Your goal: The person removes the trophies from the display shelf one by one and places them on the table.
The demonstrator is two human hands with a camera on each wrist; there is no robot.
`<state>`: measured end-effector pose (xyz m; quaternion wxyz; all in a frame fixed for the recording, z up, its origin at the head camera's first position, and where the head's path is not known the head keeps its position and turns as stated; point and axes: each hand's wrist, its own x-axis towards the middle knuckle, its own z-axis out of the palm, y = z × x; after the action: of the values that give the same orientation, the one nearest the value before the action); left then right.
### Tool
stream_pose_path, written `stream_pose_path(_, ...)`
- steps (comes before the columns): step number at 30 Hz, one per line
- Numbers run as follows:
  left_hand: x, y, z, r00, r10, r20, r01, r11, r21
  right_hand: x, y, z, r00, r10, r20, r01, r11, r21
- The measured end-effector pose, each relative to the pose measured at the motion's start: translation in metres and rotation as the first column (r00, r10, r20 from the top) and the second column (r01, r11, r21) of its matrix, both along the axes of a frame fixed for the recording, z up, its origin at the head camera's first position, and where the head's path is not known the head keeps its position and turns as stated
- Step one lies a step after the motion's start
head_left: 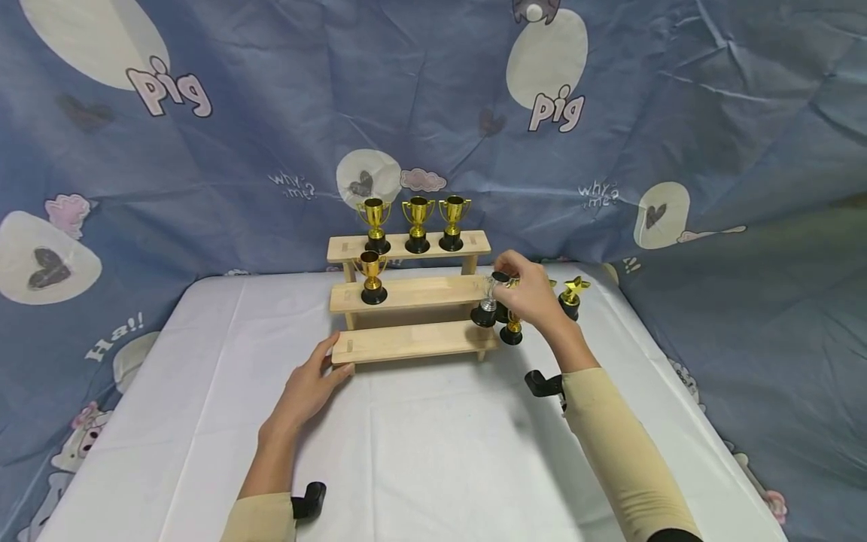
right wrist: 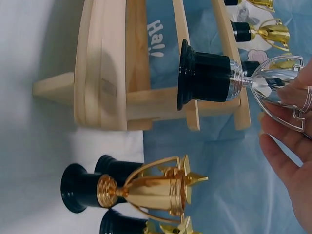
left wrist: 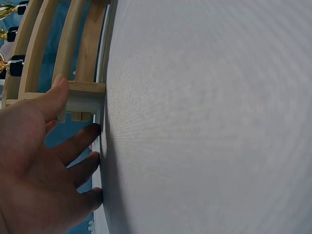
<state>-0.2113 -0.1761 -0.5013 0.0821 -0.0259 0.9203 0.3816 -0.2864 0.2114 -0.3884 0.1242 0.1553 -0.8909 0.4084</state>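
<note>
My right hand (head_left: 531, 293) grips a silver trophy cup (right wrist: 212, 73) with a black base by its bowl and handles. The cup is near the right end of the middle step of a three-tier wooden shelf (head_left: 413, 340). My left hand (head_left: 308, 388) rests at the left end of the lowest step, thumb against the wood, other fingers loosely extended and spread beside it. Three gold trophy cups (head_left: 418, 218) stand on the top step, and one gold trophy cup (head_left: 371, 277) stands on the middle step's left side.
Right of the shelf, another gold trophy cup (right wrist: 153, 192) stands on the white-covered table (head_left: 433, 467), with gold star trophies (head_left: 573, 295) near it, partly hidden by my right hand. A blue patterned cloth (head_left: 420, 113) hangs behind the shelf.
</note>
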Motion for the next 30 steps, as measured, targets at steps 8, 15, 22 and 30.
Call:
stream_pose_path(8,-0.001,0.002,-0.001,1.0,0.001,0.01,-0.001,1.0,0.004,0.006,0.016,0.003,0.999,-0.036,0.036,0.036,0.999,-0.004)
stream_pose_path(15,-0.001,0.0,0.001,1.0,-0.004,0.016,0.004,1.0,0.005,0.007,0.03,0.007,0.998,-0.06,0.018,0.06,0.998,-0.003)
stream_pose_path(22,-0.002,0.0,0.002,1.0,0.002,0.01,-0.002,1.0,0.004,0.007,0.041,0.005,0.997,-0.072,-0.005,0.072,0.997,0.0)
stream_pose_path(30,0.0,0.001,0.003,1.0,0.002,0.003,-0.002,1.0,0.004,0.009,0.056,0.003,0.992,-0.121,-0.019,0.122,0.993,0.009)
